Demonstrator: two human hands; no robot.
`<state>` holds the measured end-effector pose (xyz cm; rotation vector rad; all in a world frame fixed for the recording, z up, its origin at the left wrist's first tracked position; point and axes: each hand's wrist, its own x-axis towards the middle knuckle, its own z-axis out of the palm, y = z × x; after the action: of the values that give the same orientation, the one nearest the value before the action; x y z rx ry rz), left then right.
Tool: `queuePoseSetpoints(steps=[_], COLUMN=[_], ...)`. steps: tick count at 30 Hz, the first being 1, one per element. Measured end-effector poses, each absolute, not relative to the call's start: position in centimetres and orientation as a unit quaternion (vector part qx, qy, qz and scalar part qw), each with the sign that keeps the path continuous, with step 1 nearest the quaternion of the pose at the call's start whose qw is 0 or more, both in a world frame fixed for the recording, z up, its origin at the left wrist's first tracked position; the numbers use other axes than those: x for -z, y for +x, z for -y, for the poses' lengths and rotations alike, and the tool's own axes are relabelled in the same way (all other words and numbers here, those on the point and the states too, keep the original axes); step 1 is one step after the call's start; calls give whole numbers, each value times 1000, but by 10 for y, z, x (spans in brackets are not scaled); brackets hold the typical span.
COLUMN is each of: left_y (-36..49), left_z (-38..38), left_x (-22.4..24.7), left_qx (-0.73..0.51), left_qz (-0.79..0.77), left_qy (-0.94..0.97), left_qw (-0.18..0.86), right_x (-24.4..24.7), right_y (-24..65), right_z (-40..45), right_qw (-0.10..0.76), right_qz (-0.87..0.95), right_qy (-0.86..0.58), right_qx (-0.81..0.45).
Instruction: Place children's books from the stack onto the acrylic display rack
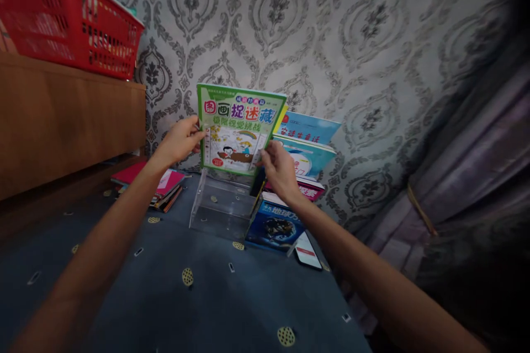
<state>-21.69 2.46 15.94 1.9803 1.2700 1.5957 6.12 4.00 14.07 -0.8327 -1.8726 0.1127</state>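
A green-bordered book (236,132) with a cartoon cover is held upright between my two hands. My left hand (181,140) grips its left edge, and my right hand (279,168) pinches its lower right edge. Beneath and behind the book stands a clear plastic rack (223,212), whose lower front tiers hold no books. Just right of it, several books stand in steps, among them a dark blue one (275,226) in front and a light blue one (312,128) at the back.
At the left, a pile of books (165,185) lies on the blue patterned cloth (144,287). A red basket (74,22) sits on a wooden cabinet (70,121). A phone (307,251) lies right of the dark blue book, with a curtain (451,193) farther right.
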Motion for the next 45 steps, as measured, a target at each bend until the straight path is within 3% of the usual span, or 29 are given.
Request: queuePoseSetpoints(steps=[5, 31, 45], left_y=[-206, -202, -196], left_z=[-47, -86, -73], left_x=[-159, -118, -126], left_qx=[-588, -579, -591], left_qz=[-458, -466, -440], left_qy=[660, 661, 674], left_qw=[94, 105, 53], right_x=[-158, -140, -137], right_y=[68, 66, 70], right_z=[-61, -77, -75], right_qw=[488, 432, 488], right_qz=[790, 794, 778], right_qy=[-369, -425, -393], right_qx=[32, 53, 37])
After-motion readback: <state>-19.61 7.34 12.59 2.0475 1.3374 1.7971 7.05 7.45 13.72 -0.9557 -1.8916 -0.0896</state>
